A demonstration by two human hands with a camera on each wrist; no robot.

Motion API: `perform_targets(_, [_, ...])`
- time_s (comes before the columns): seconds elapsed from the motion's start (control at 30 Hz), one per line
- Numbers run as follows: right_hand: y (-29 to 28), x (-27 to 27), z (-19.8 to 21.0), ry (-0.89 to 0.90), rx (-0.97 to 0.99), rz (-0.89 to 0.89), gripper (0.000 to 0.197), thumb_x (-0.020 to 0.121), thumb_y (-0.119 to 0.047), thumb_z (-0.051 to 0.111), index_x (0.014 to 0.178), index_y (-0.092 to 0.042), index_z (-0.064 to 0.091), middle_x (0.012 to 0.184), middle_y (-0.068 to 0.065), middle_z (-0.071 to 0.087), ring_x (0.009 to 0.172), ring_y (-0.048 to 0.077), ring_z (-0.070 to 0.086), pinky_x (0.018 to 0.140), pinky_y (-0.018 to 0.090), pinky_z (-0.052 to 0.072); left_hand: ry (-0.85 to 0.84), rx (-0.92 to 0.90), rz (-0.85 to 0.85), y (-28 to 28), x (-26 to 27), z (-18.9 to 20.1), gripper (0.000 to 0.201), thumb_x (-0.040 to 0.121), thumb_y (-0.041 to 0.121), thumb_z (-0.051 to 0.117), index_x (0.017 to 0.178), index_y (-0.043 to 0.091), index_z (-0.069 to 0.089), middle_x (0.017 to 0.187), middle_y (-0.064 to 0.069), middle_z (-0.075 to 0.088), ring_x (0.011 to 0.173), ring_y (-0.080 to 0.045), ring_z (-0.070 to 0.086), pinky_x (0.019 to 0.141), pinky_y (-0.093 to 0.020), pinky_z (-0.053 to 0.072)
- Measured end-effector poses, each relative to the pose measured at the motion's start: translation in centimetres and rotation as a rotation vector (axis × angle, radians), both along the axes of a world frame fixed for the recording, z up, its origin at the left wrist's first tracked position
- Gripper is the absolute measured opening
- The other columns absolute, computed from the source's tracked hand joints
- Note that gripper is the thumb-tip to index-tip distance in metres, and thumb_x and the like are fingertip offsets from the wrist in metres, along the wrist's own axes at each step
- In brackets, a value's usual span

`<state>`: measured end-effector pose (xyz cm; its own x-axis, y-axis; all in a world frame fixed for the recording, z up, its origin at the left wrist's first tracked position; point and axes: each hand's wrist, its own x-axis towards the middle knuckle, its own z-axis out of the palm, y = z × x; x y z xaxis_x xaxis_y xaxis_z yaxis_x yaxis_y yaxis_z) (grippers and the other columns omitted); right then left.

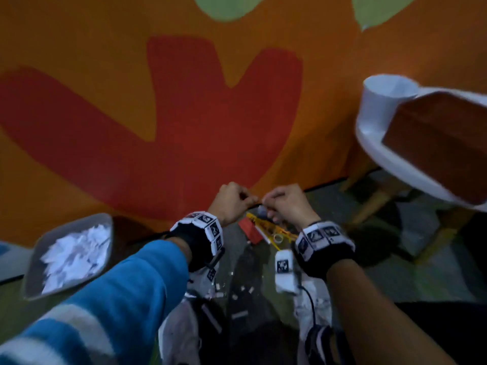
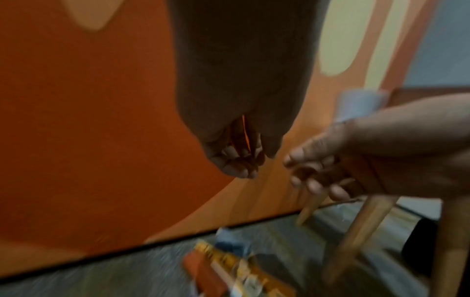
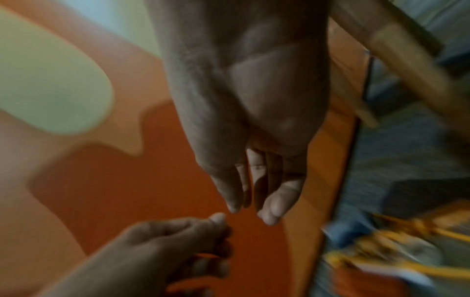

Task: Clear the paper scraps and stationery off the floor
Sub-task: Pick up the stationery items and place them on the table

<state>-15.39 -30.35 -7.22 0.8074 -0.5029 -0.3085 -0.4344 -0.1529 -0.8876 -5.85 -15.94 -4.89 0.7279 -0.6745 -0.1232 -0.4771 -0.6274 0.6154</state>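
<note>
While both hands meet fingertip to fingertip, the left hand (image 1: pixel 233 202) and right hand (image 1: pixel 286 204) curl their fingers; anything pinched is too blurred to tell. One grey tray of white paper scraps (image 1: pixel 34 262) sits left.

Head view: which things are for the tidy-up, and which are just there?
For the job:
bin of scraps
scraps on floor
yellow stationery
red card

Just there:
chair
brown box
painted wall
</note>
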Motion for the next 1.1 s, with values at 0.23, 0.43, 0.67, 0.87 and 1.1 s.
perform_targets(0.23, [5.1,-4.3,-19.0,0.425,0.161,0.118,0.019,0.089,-0.002,0.064,0.074,-0.013,0.062,0.049,-0.006,0.063,0.053,0.014,0.061,0.06,0.028,0.055,0.274,0.267,0.117,8.2,1.6,-16.7,0.02,0.091,0.033,0.071,0.086,0.015,0.08,0.084,-0.005,0.076,0.071,-0.011,0.065,0.07,-0.023,0.047])
perform_targets(0.43, [7.4,-4.4,-24.7,0.516,-0.025,0.311,0.034,0.08,-0.027,0.063,0.075,0.007,0.07,0.07,0.02,0.065,0.063,0.016,0.064,0.067,0.038,0.051,0.396,0.4,-0.003,8.6,0.2,-27.0,0.009,0.085,0.021,0.073,0.093,0.018,0.076,0.097,-0.008,0.076,0.095,-0.023,0.07,0.086,-0.032,0.054])
perform_targets(0.67, [10.5,-3.2,-27.9,0.526,-0.299,0.321,0.027,0.084,-0.018,0.067,0.111,-0.016,0.071,0.108,0.015,0.071,0.104,0.033,0.066,0.084,0.035,0.049,0.194,0.391,-0.171,8.0,-3.8,-32.1,0.038,0.082,0.03,0.069,0.119,0.031,0.064,0.117,0.0,0.063,0.102,-0.025,0.064,0.09,-0.04,0.053])
perform_targets(0.87, [11.4,-3.7,-29.6,0.513,-0.473,0.388,0.032,0.089,-0.009,0.053,0.12,-0.013,0.061,0.118,0.015,0.061,0.106,0.036,0.062,0.088,0.042,0.048,0.131,0.388,-0.162,7.8,-4.2,-32.7,0.031,0.09,0.011,0.053,0.115,0.023,0.065,0.119,-0.004,0.058,0.108,-0.029,0.063,0.093,-0.045,0.052])
perform_targets(1.1, [10.3,-3.4,-27.4,0.502,-0.401,0.34,0.02,0.093,-0.012,0.053,0.108,-0.004,0.063,0.113,0.02,0.063,0.107,0.037,0.06,0.084,0.038,0.045,0.125,0.397,-0.15,7.4,-3.2,-30.2,0.029,0.093,0.002,0.048,0.116,0.013,0.06,0.11,-0.017,0.064,0.103,-0.037,0.064,0.087,-0.042,0.049])
